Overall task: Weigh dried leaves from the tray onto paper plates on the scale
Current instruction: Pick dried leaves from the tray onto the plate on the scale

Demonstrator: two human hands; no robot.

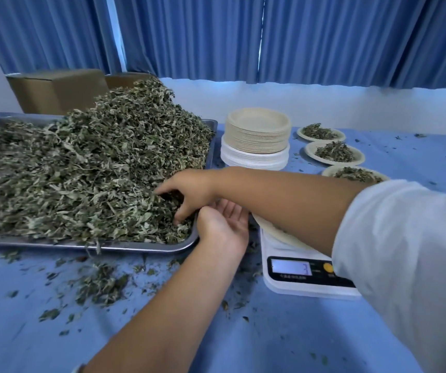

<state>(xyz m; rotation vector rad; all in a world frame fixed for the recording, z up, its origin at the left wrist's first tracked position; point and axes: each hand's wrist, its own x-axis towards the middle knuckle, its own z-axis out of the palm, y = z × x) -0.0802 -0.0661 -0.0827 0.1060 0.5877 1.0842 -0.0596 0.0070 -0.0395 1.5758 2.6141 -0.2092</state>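
Note:
A big heap of dried leaves [95, 168] fills a metal tray [141, 248] on the left. My right hand [186, 192] reaches across from the right, its fingers curled down into the leaves at the tray's near right corner. My left hand [224, 224] lies just below it beside that corner, palm up, fingers relaxed and holding nothing. A white digital scale [297, 265] stands to the right of the tray with its display lit. A paper plate [273, 230] lies on the scale, mostly hidden under my right forearm.
A tall stack of paper plates [256, 133] stands behind the scale. To its right, three plates with leaves [335, 152] sit in a row. Loose leaves [95, 284] litter the blue cloth in front of the tray. Cardboard boxes [54, 90] stand behind the tray.

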